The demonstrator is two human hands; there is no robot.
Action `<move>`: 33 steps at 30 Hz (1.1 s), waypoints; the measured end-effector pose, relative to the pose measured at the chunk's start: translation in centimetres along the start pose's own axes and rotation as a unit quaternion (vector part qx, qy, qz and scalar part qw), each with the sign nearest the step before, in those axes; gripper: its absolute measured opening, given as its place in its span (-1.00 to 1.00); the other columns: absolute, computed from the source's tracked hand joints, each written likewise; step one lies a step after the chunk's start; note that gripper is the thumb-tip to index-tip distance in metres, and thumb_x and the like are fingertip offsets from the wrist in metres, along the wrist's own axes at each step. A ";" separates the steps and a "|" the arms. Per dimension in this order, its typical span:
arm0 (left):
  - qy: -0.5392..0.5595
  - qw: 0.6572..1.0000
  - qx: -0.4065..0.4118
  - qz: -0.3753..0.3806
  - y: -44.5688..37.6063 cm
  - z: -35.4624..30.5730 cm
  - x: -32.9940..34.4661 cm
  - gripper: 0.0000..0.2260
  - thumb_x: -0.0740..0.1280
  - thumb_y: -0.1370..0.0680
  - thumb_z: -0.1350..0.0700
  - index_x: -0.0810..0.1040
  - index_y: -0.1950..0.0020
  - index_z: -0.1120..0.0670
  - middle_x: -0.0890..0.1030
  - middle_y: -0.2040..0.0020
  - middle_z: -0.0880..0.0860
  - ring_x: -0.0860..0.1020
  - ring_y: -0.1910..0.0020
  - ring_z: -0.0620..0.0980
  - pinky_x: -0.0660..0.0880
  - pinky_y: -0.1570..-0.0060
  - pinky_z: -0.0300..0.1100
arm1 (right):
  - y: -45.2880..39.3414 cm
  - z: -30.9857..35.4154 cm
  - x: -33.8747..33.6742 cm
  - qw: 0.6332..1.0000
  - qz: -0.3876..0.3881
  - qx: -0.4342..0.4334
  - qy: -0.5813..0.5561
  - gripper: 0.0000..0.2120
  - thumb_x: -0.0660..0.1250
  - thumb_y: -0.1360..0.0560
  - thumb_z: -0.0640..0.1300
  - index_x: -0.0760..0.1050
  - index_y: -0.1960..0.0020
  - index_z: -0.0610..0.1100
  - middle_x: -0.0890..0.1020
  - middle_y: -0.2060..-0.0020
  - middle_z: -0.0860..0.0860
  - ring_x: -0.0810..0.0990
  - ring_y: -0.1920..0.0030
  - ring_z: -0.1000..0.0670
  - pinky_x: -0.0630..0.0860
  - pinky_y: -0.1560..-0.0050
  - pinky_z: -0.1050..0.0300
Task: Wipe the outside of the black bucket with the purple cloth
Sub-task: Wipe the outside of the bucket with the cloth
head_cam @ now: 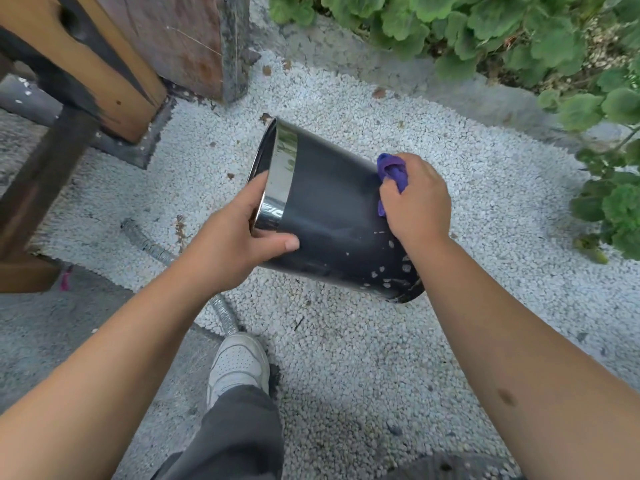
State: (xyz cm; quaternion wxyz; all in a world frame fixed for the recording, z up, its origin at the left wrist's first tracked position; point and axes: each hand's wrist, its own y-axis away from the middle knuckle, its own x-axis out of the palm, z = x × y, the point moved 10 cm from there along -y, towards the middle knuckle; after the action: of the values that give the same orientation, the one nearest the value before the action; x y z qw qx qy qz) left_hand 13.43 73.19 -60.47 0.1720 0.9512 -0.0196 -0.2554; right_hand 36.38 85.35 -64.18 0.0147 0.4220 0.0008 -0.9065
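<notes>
Right hand [414, 202]: I clench the purple cloth [393, 171] against the black bucket [332, 209].
Left hand [242, 230]: I grip its rim.
Handling: probably light, slick-walled; rim hold steadies it.

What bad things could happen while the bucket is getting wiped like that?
The bucket is tipped sideways in the air, held only by the left hand at its shiny rim, so hard rubbing might make that grip slip and drop it on the gravel. The cloth is bunched small in the right hand, so it may skip the white specks near the bottom. A hose lies beside the shoe; stepping back could mean a trip.
</notes>
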 end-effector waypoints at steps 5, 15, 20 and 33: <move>-0.172 0.984 -0.045 0.005 0.5 0.6 0.8 -0.48 0.59 -0.38 0.05 0.33 -0.14 -0.19 0.61 0.22 -0.13 0.54 0.22 -0.45 0.35 0.42 -0.44 | -0.6 -0.3 -0.7 1.000 0.009 -0.007 0.029 -0.66 0.23 -0.45 -0.10 0.50 -0.21 -0.05 0.61 -0.10 -0.04 0.54 -0.06 -0.16 0.45 -0.05 0.00; 0.036 0.991 -0.034 -0.127 -2.0 -1.5 -1.2 -0.72 0.52 -0.46 0.20 0.49 0.02 -0.07 0.67 0.17 -0.09 0.57 0.32 -0.25 0.46 0.24 -0.23 | 0.3 10.1 -4.0 0.988 -0.049 -0.092 -0.116 -0.71 0.35 -0.43 -0.10 0.54 -0.15 0.03 0.58 0.01 0.14 0.56 0.03 0.05 0.48 0.01 0.13; -0.032 0.992 0.003 -0.126 -2.0 -3.1 -0.9 -0.75 0.34 -0.34 0.06 0.54 -0.01 -0.01 0.65 0.22 -0.10 0.65 0.19 -0.10 0.57 0.24 -0.17 | 4.7 16.5 0.7 0.976 0.041 -0.215 -0.011 -0.59 0.35 -0.49 0.03 0.50 -0.32 -0.01 0.48 -0.36 -0.02 0.40 -0.31 -0.16 0.39 -0.29 -0.12; 0.003 0.988 -0.051 -0.149 -2.3 -0.6 -1.9 -0.73 0.49 -0.49 0.12 0.48 -0.11 0.03 0.65 0.06 -0.03 0.61 0.12 -0.01 0.49 0.18 -0.14 | 1.3 6.2 -1.7 0.995 -0.012 -0.100 0.026 -0.72 0.26 -0.52 -0.12 0.54 -0.21 -0.11 0.61 -0.16 -0.02 0.52 -0.16 -0.14 0.32 -0.27 0.05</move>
State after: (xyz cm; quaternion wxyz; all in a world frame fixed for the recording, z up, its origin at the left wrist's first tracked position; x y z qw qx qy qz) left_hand 11.93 75.75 -59.81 0.1800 0.9343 0.1359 -0.2759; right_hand 32.81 84.06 -58.88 0.0464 0.4416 0.0969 -0.8907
